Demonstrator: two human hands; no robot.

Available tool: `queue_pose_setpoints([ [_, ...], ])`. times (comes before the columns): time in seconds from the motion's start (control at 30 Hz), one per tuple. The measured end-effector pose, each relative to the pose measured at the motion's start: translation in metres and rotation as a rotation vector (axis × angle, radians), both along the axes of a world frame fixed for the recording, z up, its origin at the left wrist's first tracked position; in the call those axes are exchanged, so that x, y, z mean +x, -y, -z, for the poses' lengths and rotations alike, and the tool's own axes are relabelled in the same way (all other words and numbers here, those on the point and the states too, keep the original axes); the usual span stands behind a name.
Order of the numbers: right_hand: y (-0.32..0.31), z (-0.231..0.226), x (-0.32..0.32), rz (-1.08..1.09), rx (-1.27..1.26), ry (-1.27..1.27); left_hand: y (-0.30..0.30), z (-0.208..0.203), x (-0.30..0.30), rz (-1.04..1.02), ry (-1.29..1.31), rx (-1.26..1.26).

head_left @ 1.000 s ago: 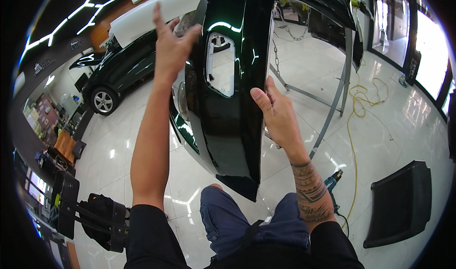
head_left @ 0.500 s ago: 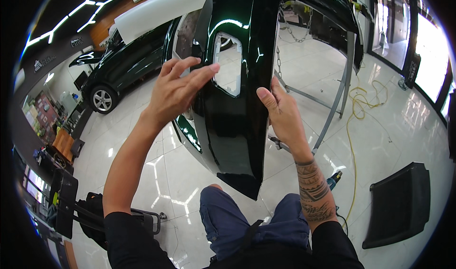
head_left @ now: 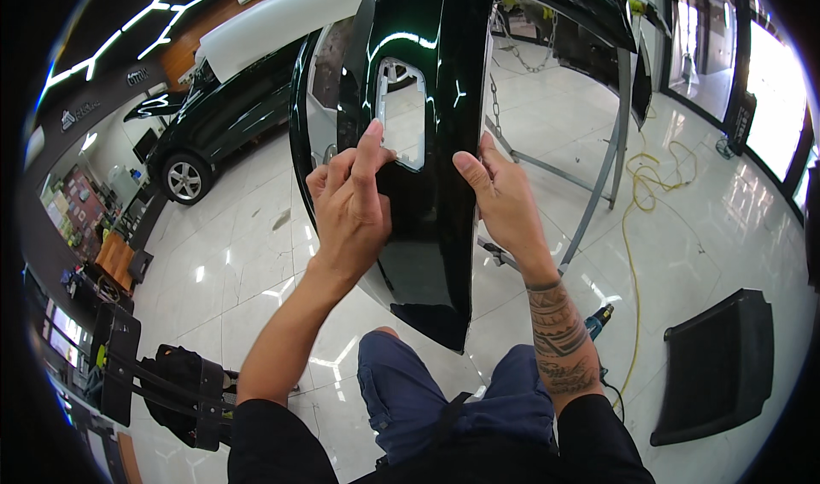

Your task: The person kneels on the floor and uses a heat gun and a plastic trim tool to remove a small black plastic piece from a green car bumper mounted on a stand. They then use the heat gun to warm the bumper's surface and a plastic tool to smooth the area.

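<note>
A glossy dark green car bumper (head_left: 430, 245) stands upright in front of me, with a rounded opening in its face lined by a pale rim (head_left: 421, 125). My left hand (head_left: 352, 206) is at the lower left corner of that opening. Its index finger points up along the rim, and the other fingers are partly bent and apart. Nothing shows clearly in it. My right hand (head_left: 504, 195) grips the bumper's right edge, thumb towards the front and fingers partly hidden behind it.
A grey metal stand (head_left: 589, 193) with a chain (head_left: 495, 99) is behind the bumper. A yellow cord (head_left: 632, 270), a heat gun (head_left: 600, 320) and a black panel (head_left: 713, 369) lie on the tiled floor to the right. A dark car (head_left: 239, 112) is parked at the far left.
My left hand has moved down and right, from above the opening's left side to its lower corner, its index finger now pointing up. The bumper and right hand have shifted slightly left in view.
</note>
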State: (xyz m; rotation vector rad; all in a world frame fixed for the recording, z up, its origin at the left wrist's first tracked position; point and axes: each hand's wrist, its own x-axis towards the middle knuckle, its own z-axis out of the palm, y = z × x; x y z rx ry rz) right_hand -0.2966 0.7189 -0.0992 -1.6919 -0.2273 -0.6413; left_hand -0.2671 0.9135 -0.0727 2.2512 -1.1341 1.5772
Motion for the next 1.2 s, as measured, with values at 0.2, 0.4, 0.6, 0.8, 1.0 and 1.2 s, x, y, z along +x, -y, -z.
queue_pose_setpoints([
  [0.2, 0.003, 0.005, 0.007, 0.041, -0.024, 0.103, 0.032, 0.022, -0.025, 0.098, -0.175, -0.173],
  [0.4, -0.001, 0.005, 0.007, 0.045, -0.05, 0.122, 0.004, -0.002, 0.003, 0.075, -0.052, -0.15],
  [0.6, -0.011, 0.003, 0.005, 0.047, -0.074, -0.009, 0.013, 0.008, -0.018, 0.067, -0.059, -0.069],
  [0.8, -0.004, 0.006, 0.009, 0.019, -0.017, 0.049, 0.045, 0.027, -0.048, 0.13, -0.289, -0.359],
  [1.0, -0.009, 0.0, 0.001, 0.034, -0.045, 0.027, 0.068, 0.034, -0.048, 0.269, -0.4, -0.578],
  [1.2, -0.017, 0.005, 0.004, 0.054, -0.112, 0.044, 0.081, 0.017, -0.022, 0.412, -0.4, -0.625],
])
